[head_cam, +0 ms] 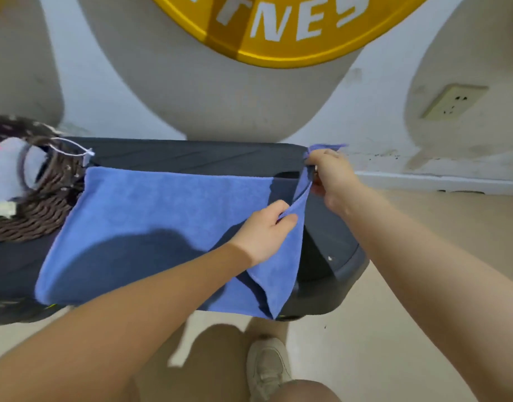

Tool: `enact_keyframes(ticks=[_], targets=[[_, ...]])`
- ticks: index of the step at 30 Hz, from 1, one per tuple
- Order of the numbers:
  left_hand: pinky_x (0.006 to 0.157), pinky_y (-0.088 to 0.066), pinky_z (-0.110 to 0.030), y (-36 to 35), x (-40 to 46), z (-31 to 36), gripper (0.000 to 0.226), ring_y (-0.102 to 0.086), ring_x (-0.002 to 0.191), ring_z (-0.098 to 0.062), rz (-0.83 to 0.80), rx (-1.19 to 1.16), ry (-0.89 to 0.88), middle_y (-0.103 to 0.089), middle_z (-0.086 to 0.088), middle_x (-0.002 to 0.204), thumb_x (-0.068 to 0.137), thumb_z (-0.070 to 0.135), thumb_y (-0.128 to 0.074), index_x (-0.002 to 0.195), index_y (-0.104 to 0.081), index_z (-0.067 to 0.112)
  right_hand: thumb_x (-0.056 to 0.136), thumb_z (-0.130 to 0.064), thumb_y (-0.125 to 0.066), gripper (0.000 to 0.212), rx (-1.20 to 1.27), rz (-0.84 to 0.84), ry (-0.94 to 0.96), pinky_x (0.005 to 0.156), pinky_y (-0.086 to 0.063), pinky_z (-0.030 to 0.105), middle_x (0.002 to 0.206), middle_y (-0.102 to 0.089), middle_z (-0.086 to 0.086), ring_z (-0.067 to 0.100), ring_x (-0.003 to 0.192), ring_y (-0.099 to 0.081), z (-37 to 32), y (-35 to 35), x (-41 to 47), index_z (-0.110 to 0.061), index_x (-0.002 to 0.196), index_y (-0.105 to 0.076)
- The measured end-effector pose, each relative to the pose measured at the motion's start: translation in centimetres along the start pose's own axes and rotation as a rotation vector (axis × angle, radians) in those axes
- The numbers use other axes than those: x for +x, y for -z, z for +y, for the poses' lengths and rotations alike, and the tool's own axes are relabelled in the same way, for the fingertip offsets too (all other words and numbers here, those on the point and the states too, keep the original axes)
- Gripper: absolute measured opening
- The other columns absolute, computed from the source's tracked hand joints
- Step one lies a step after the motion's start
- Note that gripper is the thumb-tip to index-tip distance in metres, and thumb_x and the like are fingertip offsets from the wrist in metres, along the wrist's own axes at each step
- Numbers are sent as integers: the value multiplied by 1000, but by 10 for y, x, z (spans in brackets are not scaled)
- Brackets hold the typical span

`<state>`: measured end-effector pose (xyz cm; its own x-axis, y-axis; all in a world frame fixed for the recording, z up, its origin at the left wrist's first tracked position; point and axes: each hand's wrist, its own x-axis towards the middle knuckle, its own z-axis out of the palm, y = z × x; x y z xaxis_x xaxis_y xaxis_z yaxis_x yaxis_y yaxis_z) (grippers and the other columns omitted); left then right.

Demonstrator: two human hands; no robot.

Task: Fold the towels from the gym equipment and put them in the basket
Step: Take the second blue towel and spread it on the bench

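You spread the blue towel point(151, 216) on the dark bench point(191, 153) beside the wicker basket point(43, 204); left hand point(264, 230) and right hand point(330, 172) each pinched its right edge, presumably to fold it leftward.

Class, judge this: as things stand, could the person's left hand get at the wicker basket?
Probably yes. The left hand pinches the blue towel, but the basket sits to its left with only flat towel between; it must first let go.

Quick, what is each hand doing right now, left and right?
Left hand: closed, pinching the right edge of the blue towel.
Right hand: closed, gripping the far right corner of the same towel.
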<state>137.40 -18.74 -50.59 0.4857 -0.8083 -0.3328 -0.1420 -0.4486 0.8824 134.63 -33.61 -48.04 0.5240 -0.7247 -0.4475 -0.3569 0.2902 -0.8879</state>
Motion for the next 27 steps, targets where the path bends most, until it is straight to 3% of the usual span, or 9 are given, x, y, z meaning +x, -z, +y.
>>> enact_keyframes(ticks=[5, 7, 10, 12, 18, 21, 23, 25, 27], targets=[[51, -26, -22, 70, -30, -20, 28, -28, 51, -8, 180, -129, -21, -32, 6, 58, 97, 24, -43, 69, -39, 21, 84, -3, -44, 31, 94, -159, -42, 41, -27, 19, 41, -33, -4, 10, 37, -30, -15, -100, -7, -15, 57, -35], [47, -24, -20, 97, -48, -37, 28, -25, 47, -5, 291, -183, -40, -30, 9, 53, 96, 18, -46, 69, -39, 14, 85, -3, -48, 33, 84, -242, 15, 42, -24, 21, 43, -32, -2, 11, 39, -29, -15, -142, -11, -16, 57, -35], [44, -24, -16, 132, -79, -70, 34, -28, 43, -5, 488, -151, 5, -32, 10, 44, 95, 14, -45, 63, -34, 15, 88, -7, -53, 38, -29, -340, 124, 39, -25, 17, 51, -35, 3, 11, 36, -34, -10, -202, -21, -17, 56, -34], [50, -27, -17, 146, -99, -95, 36, -32, 48, -3, 602, -126, 10, -38, 12, 47, 96, 14, -43, 62, -34, 18, 86, -4, -51, 37, -111, -375, 196, 36, -28, 14, 51, -37, 5, 10, 35, -36, -4, -237, -29, -16, 56, -34], [51, -27, -21, 165, -143, -155, 36, -34, 49, -8, 849, -9, 156, -31, 3, 53, 96, 16, -45, 61, -34, 13, 79, -5, -47, 20, -419, -421, 343, 50, -41, 25, 61, -50, 7, 17, 48, -46, 36, -319, -43, -15, 63, -39], [54, -31, -21, 176, -155, -181, 24, -44, 58, -11, 931, 117, 258, -47, -3, 62, 97, 22, -43, 81, -52, 6, 80, -10, -49, 24, -648, -438, 467, 57, -43, 32, 64, -51, 5, 20, 57, -50, 53, -342, -39, -14, 62, -35], [65, -41, -36, 181, -159, -196, 25, -55, 74, -26, 890, 233, 366, -61, -11, 80, 99, 25, -38, 101, -55, 6, 81, -11, -50, 34, -820, -439, 558, 50, -28, 30, 57, -38, 1, 19, 55, -35, 59, -350, -35, -17, 57, -26], [67, -43, -41, 186, -159, -205, 27, -57, 81, -30, 868, 314, 429, -65, -13, 90, 99, 26, -36, 107, -53, 8, 82, -12, -49, 36, -882, -420, 592, 46, -20, 28, 56, -31, -1, 17, 53, -27, 63, -356, -30, -18, 57, -23], [63, -41, -37, 190, -158, -212, 24, -54, 75, -27, 897, 309, 447, -63, -10, 86, 99, 27, -38, 105, -53, 9, 82, -12, -49, 36, -893, -414, 595, 45, -19, 29, 56, -30, -1, 14, 50, -26, 65, -362, -24, -18, 58, -23]])
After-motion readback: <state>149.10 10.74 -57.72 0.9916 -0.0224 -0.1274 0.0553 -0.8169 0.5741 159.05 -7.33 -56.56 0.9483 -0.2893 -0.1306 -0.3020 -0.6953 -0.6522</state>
